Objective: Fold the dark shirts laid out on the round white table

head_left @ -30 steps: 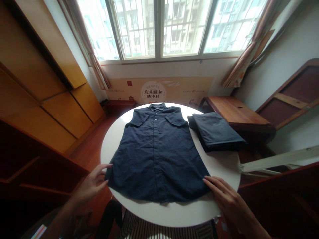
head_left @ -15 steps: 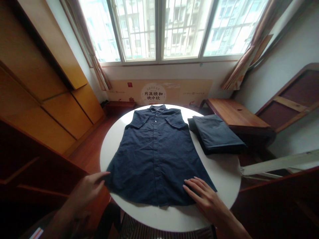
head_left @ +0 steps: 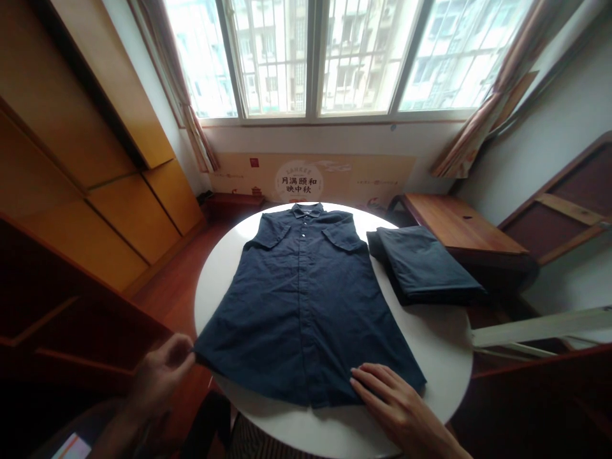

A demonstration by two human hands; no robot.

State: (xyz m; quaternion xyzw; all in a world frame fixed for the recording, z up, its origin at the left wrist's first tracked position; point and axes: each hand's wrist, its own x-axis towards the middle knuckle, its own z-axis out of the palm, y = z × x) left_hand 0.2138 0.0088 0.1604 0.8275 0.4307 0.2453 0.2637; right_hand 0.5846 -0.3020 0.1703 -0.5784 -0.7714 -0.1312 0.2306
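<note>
A dark navy button-up shirt [head_left: 301, 306] lies face up on the white round table [head_left: 430, 331], its collar at the far edge and its short sleeves folded inward over the chest. My left hand [head_left: 165, 366] pinches the shirt's lower left corner between thumb and fingers, drawing it out past the table's rim. Flat on the lower right part of the shirt near the hem rests my right hand [head_left: 387, 395], fingers stretched out. To the right of the shirt sits a stack of folded dark clothes [head_left: 428, 264], touched by neither hand.
A low wooden table [head_left: 468, 223] stands behind the clothes on the right. Wooden cabinets [head_left: 115, 210] line the left side. Beyond the table are a printed banner [head_left: 344, 175] and a barred window [head_left: 315, 57]. A white bar [head_left: 540, 328] meets the table's right side.
My left hand has pulled the shirt's lower left corner outward and toward me, stretching the hem. My right hand has stayed on the shirt. The whole view has shifted slightly.
</note>
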